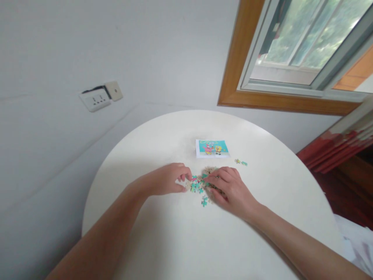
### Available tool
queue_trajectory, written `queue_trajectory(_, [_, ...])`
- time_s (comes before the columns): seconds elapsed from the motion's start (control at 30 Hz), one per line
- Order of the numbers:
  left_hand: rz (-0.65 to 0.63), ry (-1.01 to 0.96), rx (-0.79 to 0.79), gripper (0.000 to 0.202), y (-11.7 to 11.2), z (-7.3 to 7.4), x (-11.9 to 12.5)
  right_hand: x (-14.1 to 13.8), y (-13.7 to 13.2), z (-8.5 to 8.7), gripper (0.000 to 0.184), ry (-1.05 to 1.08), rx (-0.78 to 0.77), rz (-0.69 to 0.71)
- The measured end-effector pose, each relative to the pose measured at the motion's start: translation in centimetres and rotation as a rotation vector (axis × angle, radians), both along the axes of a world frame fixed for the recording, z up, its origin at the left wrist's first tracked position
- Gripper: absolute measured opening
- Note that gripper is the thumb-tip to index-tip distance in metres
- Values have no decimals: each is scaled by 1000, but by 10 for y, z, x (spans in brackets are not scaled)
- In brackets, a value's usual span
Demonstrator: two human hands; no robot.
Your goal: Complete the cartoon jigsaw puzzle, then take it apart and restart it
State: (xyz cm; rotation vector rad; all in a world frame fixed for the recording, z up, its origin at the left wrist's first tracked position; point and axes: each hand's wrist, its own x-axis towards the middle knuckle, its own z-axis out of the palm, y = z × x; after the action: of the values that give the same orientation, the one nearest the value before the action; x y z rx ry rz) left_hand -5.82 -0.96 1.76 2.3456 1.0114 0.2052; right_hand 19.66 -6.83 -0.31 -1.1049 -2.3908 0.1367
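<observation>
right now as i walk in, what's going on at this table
A person has both bare hands at a heap of jigsaw pieces on a white table. The right hand is over the heap's right side; the left hand is at its left edge, thumb and fingers parted. A picture card lies beyond the heap, with a couple of loose pieces off to its right.

Both forearms bare, converging from the lower corners. Left hand (167, 179): thumb and index curved into a C, tips apart, other fingers curled behind. Right hand (231, 191): back up, fingers bent down and inward, thumb lower; grip unclear. Hands near each other, not touching.
</observation>
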Motion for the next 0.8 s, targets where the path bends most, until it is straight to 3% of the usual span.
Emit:
queue_trajectory(0.17, [-5,-12,27,26,-1,-1,6,-10,-1,-5,21,-19,58,96])
queue_trajectory(0.4, [-33,-27,86,18,-1,-7,16,-15,3,-12,19,-55,145,44])
queue_trajectory(0.53, [-20,-33,65,18,-2,-5,18,-14,5,-14,14,-93,266,87])
queue_trajectory(0.8, [9,-38,3,23,0,-3,13,-3,4,-1,15,-98,406,156])
